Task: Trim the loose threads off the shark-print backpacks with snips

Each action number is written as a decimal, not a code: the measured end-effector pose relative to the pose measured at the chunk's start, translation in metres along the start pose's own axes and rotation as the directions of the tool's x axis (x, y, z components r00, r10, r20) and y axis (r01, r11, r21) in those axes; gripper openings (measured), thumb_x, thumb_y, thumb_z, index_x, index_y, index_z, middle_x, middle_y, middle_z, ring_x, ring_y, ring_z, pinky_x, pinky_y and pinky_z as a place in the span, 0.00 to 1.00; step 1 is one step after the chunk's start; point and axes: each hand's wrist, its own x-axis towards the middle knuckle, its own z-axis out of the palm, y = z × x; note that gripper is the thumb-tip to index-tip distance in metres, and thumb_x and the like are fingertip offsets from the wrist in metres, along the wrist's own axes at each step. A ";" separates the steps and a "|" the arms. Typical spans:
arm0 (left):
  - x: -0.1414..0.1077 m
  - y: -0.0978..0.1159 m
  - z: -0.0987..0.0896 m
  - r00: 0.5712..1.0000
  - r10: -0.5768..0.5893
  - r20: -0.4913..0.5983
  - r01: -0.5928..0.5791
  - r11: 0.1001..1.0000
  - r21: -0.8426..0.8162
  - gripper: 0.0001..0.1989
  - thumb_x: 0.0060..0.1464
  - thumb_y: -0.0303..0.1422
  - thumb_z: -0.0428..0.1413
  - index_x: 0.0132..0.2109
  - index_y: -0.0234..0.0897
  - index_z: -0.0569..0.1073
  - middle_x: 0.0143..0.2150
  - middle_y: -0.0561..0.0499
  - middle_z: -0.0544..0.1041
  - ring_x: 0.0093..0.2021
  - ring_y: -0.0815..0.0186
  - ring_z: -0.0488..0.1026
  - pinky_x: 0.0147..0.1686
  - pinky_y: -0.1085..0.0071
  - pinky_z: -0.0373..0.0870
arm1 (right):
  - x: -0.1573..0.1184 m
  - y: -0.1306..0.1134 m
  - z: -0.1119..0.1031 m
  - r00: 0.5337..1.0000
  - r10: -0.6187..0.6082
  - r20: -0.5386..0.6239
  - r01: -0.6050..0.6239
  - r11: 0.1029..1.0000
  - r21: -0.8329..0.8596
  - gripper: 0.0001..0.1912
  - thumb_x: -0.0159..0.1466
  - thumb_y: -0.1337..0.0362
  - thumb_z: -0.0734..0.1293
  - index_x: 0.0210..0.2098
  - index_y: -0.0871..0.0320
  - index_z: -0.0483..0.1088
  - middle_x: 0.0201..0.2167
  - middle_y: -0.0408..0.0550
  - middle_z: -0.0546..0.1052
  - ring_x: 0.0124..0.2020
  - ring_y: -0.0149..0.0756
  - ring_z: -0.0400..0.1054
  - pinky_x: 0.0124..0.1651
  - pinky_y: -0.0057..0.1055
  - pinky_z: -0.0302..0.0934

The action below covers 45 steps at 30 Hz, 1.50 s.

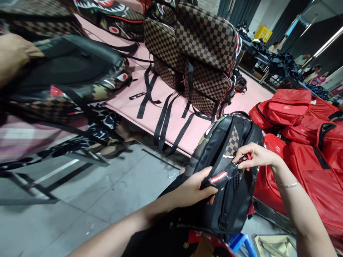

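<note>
A black backpack (241,189) with camouflage and brown checkered panels stands tilted in front of me. My left hand (194,187) grips a dark flap with a red and white label (218,177) on its front, thumb below and fingers behind. Higher up, my right hand (250,157) pinches a small black and red piece (242,160) at the flap's upper end. A thin bracelet (286,184) circles my right wrist.
Checkered backpacks (206,39) with hanging straps stand on a pink table (123,103). Red bags (308,157) are piled at the right. Another person's hand (16,57) holds a camouflage backpack (80,67) at the left. A blue stool (242,244) is below.
</note>
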 end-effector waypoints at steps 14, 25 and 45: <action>-0.001 -0.001 0.002 1.000 -0.009 -0.025 0.010 0.999 0.042 0.11 0.53 0.36 0.53 0.42 0.37 0.62 0.23 0.57 0.70 0.24 0.68 0.69 0.26 0.74 0.64 | 0.006 -0.010 0.002 0.998 -0.049 0.039 0.051 0.997 -0.054 0.13 0.57 0.59 0.68 0.37 0.62 0.74 0.31 0.45 0.76 0.29 0.30 0.69 0.32 0.24 0.64; 0.001 0.007 0.004 0.999 -0.045 -0.028 0.047 0.993 0.104 0.11 0.52 0.32 0.51 0.43 0.36 0.62 0.23 0.58 0.70 0.26 0.68 0.69 0.29 0.73 0.66 | 0.003 0.000 0.008 0.992 -0.121 -0.033 0.121 0.992 -0.021 0.12 0.57 0.59 0.69 0.34 0.63 0.73 0.31 0.47 0.76 0.30 0.28 0.69 0.34 0.23 0.64; 0.006 0.003 0.008 0.997 0.008 -0.071 -0.001 0.995 0.104 0.13 0.51 0.29 0.50 0.45 0.36 0.61 0.23 0.59 0.70 0.24 0.70 0.69 0.28 0.73 0.67 | 0.000 -0.008 0.012 0.991 -0.130 -0.030 0.123 0.978 -0.170 0.12 0.58 0.59 0.69 0.36 0.62 0.73 0.31 0.46 0.76 0.29 0.28 0.68 0.31 0.22 0.60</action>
